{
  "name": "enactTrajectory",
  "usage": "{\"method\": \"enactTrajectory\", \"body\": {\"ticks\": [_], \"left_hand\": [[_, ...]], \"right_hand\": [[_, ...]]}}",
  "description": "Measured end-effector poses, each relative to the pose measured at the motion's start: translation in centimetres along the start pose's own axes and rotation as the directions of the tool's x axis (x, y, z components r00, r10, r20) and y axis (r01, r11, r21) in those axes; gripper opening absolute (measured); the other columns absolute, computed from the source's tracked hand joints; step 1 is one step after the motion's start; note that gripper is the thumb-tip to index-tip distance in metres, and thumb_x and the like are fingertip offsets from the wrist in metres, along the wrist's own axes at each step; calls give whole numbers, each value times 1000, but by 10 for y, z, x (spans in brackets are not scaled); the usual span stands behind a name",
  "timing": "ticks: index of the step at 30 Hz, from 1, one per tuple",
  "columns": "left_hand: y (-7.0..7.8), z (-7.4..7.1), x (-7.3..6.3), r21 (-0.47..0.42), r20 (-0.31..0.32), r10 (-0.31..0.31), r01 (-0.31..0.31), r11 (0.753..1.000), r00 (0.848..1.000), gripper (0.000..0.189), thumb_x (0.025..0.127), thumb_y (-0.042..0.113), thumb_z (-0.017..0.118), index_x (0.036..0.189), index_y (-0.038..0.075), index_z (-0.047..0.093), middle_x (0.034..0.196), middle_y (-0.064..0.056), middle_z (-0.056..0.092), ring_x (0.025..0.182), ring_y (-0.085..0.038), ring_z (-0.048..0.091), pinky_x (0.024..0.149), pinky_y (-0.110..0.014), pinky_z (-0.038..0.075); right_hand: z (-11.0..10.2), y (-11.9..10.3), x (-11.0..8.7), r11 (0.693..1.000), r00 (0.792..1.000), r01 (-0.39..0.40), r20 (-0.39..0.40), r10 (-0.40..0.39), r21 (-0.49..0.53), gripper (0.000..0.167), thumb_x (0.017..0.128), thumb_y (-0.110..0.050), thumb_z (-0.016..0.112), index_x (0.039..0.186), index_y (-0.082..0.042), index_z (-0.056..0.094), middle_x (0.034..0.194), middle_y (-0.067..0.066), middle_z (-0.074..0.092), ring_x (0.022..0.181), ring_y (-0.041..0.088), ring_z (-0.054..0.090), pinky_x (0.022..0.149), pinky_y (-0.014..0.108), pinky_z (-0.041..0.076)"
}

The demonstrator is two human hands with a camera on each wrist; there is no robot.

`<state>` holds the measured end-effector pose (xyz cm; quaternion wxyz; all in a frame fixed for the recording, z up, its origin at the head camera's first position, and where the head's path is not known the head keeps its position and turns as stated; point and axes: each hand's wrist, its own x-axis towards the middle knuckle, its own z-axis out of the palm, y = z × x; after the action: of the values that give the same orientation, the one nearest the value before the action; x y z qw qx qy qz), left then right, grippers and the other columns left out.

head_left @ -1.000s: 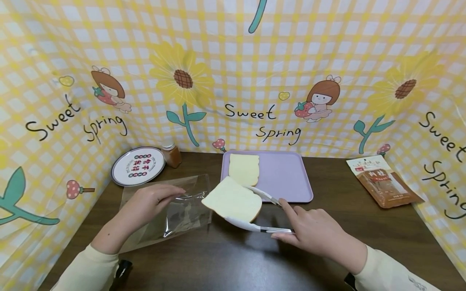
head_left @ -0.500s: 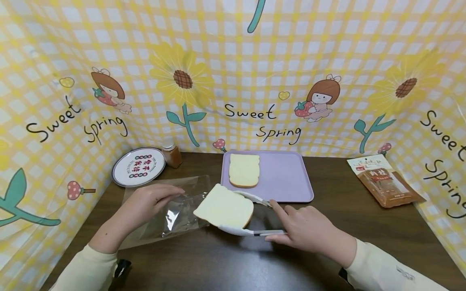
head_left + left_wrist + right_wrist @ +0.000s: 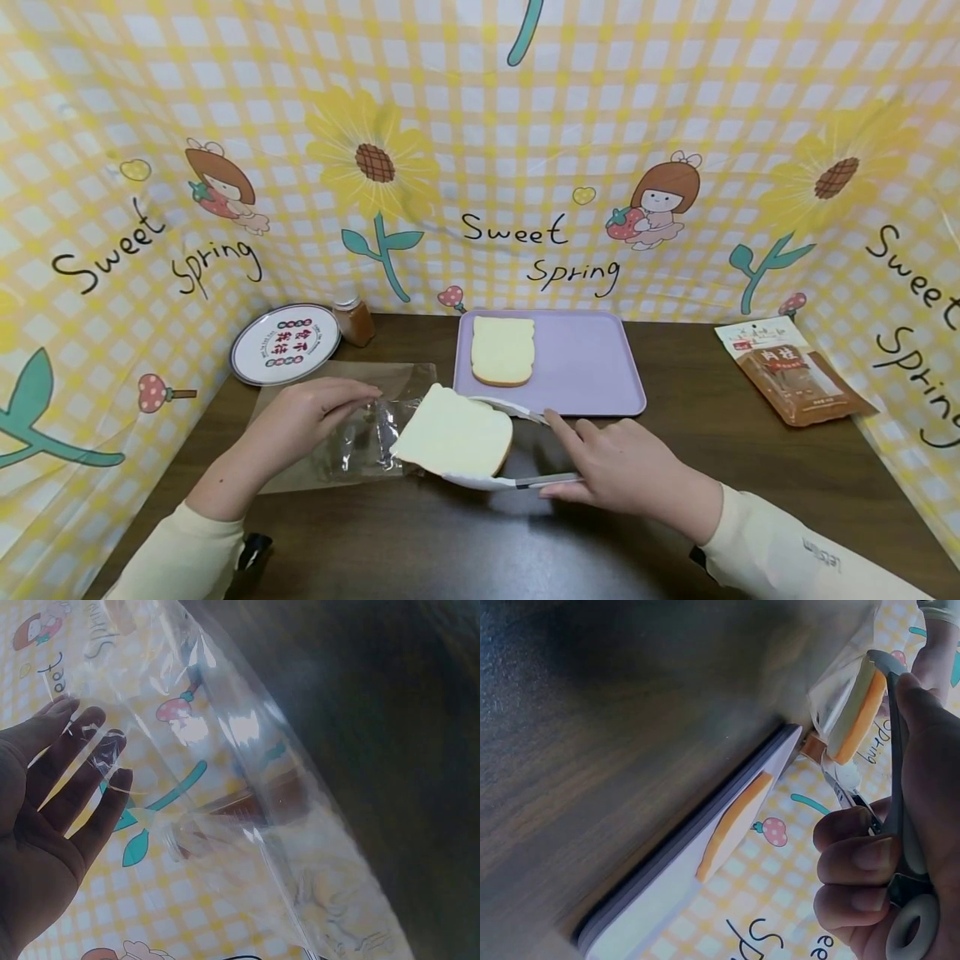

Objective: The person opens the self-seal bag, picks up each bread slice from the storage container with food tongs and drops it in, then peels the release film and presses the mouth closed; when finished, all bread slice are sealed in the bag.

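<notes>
My right hand (image 3: 630, 467) grips a pair of tongs (image 3: 547, 480), its index finger stretched along one arm; their pale ends clasp a bread slice (image 3: 453, 435) by its sides. Seen from the right wrist, the held slice (image 3: 859, 712) shows a brown crust edge. To its left, my left hand (image 3: 311, 417) holds a clear plastic bag (image 3: 363, 446) by its edge. The slice's left corner is at the bag's mouth; how far it is inside is hard to tell. In the left wrist view, film (image 3: 225, 727) stretches from the fingertips. Another bread slice (image 3: 502, 352) lies on the purple tray (image 3: 588, 362).
At the back left, a round printed plate (image 3: 251, 346) leans beside a small jar of brown powder (image 3: 354, 323). A brown food pouch (image 3: 798, 375) lies on the right of the dark wooden table (image 3: 480, 542). Checked cloth (image 3: 420, 50) hangs around the back and sides.
My right hand has moved left and slightly down with the tongs and slice, bringing the slice to the bag's mouth. The bag's near side has shifted; my left hand has stayed nearly still.
</notes>
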<state>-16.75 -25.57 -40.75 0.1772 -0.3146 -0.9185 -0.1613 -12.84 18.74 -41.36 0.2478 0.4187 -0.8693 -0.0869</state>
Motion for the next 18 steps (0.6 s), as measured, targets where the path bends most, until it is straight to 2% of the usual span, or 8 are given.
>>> {"method": "enactTrajectory", "body": {"ticks": [11, 18], "left_hand": [[3, 2, 1, -25, 0, 22, -22, 999, 1000, 32, 92, 3, 81, 120, 20, 82, 117, 5, 83, 105, -16, 80, 86, -39, 67], [4, 3, 1, -40, 4, 19, -18, 999, 1000, 34, 92, 3, 81, 121, 19, 82, 118, 5, 82, 106, -18, 80, 86, -40, 67]], "right_hand": [[0, 2, 6, 999, 999, 31, 42, -32, 25, 88, 96, -82, 52, 143, -8, 62, 68, -4, 59, 42, 10, 30, 38, 26, 23], [6, 5, 10, 998, 996, 44, 74, -47, 44, 88, 98, -82, 48, 145, -9, 59, 70, -4, 61, 43, 10, 31, 39, 25, 26]]}}
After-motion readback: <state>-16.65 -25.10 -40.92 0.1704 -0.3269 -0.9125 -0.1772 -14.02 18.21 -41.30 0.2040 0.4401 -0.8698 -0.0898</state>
